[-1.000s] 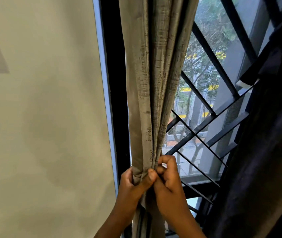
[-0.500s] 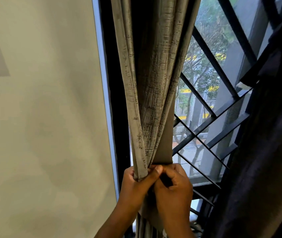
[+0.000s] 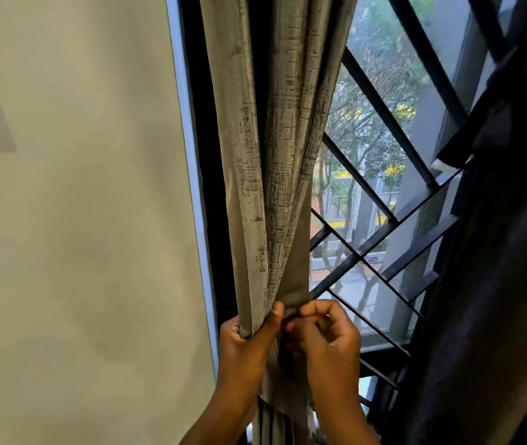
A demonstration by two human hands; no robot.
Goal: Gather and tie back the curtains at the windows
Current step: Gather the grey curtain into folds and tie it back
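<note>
A grey-brown textured curtain [image 3: 281,149] hangs gathered into a narrow bundle at the left edge of the window. My left hand [image 3: 246,338] grips the bundle from the left, thumb across its front. Beside it on the right, my right hand [image 3: 326,335] has its fingers curled, pinching a fold or band of the same fabric at the bundle's front. The two hands touch at the thumbs. What the right fingers hold is partly hidden. Below the hands the curtain continues down out of view.
A pale wall [image 3: 79,236] fills the left. A black window frame [image 3: 204,187] runs behind the curtain. Black diagonal grille bars [image 3: 381,232] cross the glass. A dark curtain [image 3: 496,284] hangs along the right side, close to my right arm.
The curtain folds above my hands have spread wider than a second ago. My right hand has shifted a little right and up, and its fingers have worked at the fabric.
</note>
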